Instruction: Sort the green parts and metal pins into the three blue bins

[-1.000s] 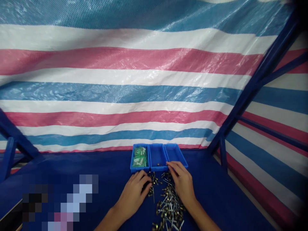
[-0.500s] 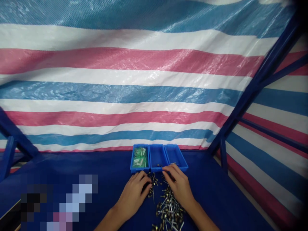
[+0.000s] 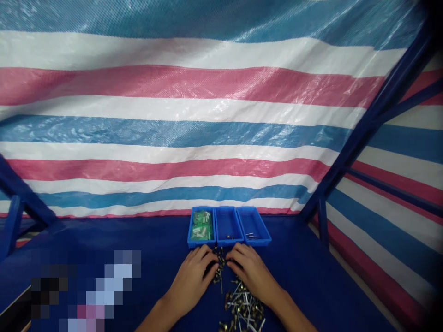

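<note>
A pile of small metal pieces with brass-coloured heads and silver shafts (image 3: 244, 306) lies on the blue table, partly under my right wrist. My left hand (image 3: 195, 276) is curled at the left edge of a smaller cluster (image 3: 218, 265), its fingertips closed on something I cannot make out. Across from it, my right hand (image 3: 251, 272) has its fingers bent together at the cluster's right side; what they pinch is too small to name. Just beyond stand a blue middle bin (image 3: 228, 221) with a few small pieces and a blue right bin (image 3: 251, 219) with several thin silver pieces.
The left blue bin (image 3: 189, 230) holds green-and-white packets (image 3: 201, 226). Striped plastic sheeting (image 3: 173, 138) hangs behind the blue table (image 3: 121, 240). Dark blue frame bars (image 3: 346, 152) rise at both sides. A blurred, pixelated area covers the lower left.
My right hand has moved from the front edge of the bins back toward me and left, to the small cluster. The silver pieces in the right bin now show. My left hand has barely moved.
</note>
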`<state>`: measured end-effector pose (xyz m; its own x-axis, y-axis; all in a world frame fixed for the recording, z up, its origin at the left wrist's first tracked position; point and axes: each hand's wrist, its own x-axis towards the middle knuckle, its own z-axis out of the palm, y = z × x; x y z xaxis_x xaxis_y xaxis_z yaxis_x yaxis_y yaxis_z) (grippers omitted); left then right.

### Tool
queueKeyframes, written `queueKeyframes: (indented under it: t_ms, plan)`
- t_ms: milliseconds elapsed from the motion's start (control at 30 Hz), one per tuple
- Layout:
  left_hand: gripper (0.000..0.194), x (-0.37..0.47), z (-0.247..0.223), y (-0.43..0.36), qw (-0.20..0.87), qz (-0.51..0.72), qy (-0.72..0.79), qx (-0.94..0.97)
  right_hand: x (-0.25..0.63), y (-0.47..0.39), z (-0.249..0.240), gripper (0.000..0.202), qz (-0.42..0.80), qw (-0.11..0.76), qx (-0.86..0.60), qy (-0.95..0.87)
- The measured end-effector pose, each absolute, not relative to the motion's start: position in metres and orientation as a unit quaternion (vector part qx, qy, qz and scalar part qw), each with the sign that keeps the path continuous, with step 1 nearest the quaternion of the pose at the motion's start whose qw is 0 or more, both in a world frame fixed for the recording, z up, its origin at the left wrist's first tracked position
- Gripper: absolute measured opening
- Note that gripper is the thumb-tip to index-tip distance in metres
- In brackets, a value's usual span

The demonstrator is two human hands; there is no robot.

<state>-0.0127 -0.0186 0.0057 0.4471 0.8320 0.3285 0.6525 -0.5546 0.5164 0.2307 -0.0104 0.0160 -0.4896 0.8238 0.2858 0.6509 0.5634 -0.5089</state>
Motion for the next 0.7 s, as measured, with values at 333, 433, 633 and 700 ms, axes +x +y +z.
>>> queueKeyframes:
  t_ms: [333,433,633,700]
  plan:
    - [0.014,-0.0128,0.0039,-0.0166,0.16,0.283,0.443,0.836,0.2286,-0.0138,0.0187,0.025,0.229,0.314,-0.429,-0.816]
    - [0.015,-0.0131,0.0018,-0.0164,0.157,0.286,0.439,0.837,0.2286,-0.013,0.0172,0.03,0.244,0.338,-0.416,-0.808]
    - [0.014,-0.0131,0.0023,-0.0161,0.16,0.275,0.441,0.839,0.2303,-0.0128,0.016,0.035,0.243,0.341,-0.397,-0.817]
    - [0.014,-0.0128,0.0034,-0.0162,0.16,0.274,0.442,0.839,0.2305,-0.0134,0.0169,0.035,0.246,0.331,-0.398,-0.819]
